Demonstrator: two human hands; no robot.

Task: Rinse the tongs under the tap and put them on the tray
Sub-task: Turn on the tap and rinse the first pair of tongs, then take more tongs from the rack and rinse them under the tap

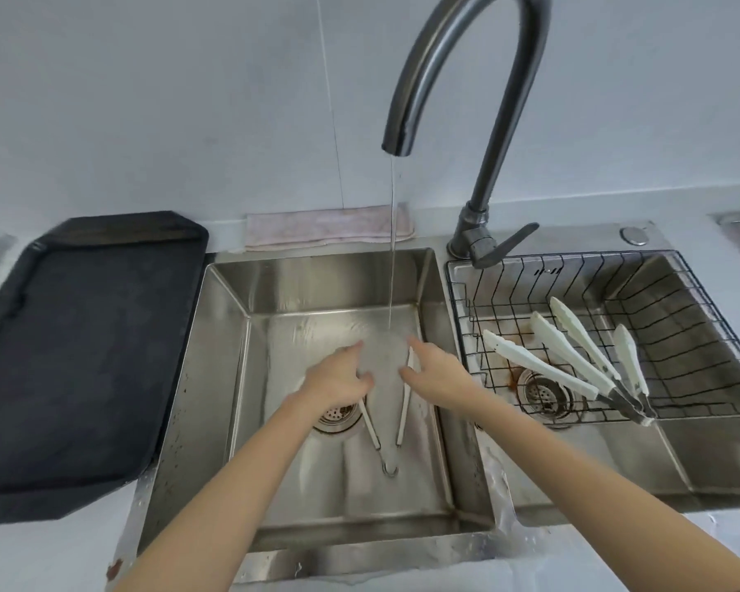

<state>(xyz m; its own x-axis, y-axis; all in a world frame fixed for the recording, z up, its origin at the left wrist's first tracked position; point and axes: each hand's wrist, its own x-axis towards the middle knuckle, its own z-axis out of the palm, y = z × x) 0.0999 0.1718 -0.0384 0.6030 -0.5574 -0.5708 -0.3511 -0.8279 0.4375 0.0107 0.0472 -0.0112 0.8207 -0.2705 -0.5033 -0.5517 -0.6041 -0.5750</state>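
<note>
A pair of white tongs (pixel 403 414) is spread in a V inside the left sink basin (pixel 214 378), hinge end with its metal ring toward me. My left hand (pixel 338 376) grips the left arm of the tongs. My right hand (pixel 434 371) holds the right arm. Both hands sit just below the thin water stream (pixel 391 249) that falls from the dark curved tap (pixel 466 57). The black tray (pixel 69 356) lies on the counter to the left of the sink.
Two more pairs of white tongs (pixel 573 361) lie in a black wire basket (pixel 701 335) set in the right basin. A folded pinkish cloth (pixel 330 228) lies behind the left basin. The tap lever (pixel 505 245) points right.
</note>
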